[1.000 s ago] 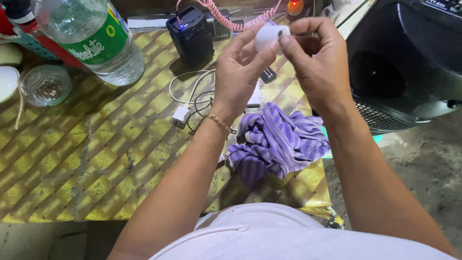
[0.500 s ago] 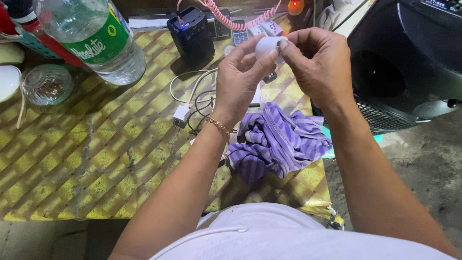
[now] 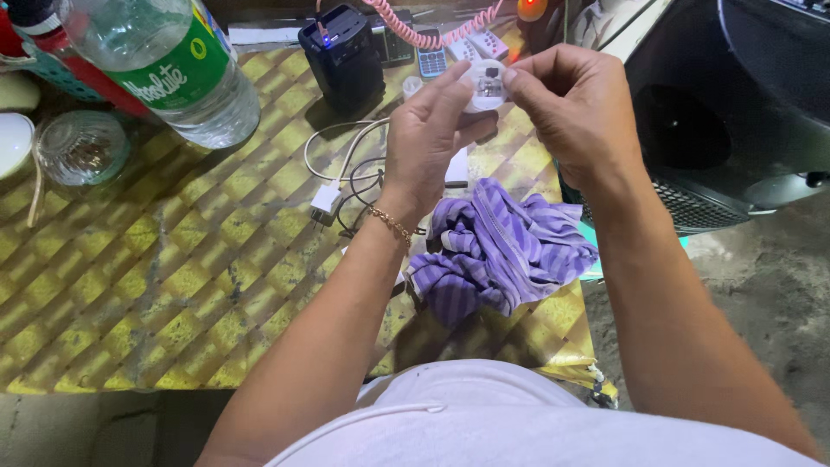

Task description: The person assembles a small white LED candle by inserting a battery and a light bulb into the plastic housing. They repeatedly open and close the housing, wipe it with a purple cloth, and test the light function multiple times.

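Both the left hand (image 3: 430, 138) and the right hand (image 3: 572, 108) pinch, in a narrow grip, a small round white part (image 3: 485, 84) above the yellow-patterned worktop (image 3: 173, 285), with a crumpled purple striped cloth (image 3: 497, 251) at six o'clock below them.

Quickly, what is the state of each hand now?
Left hand: closed on the small round white plastic part.
Right hand: fingertips pinching the same part.
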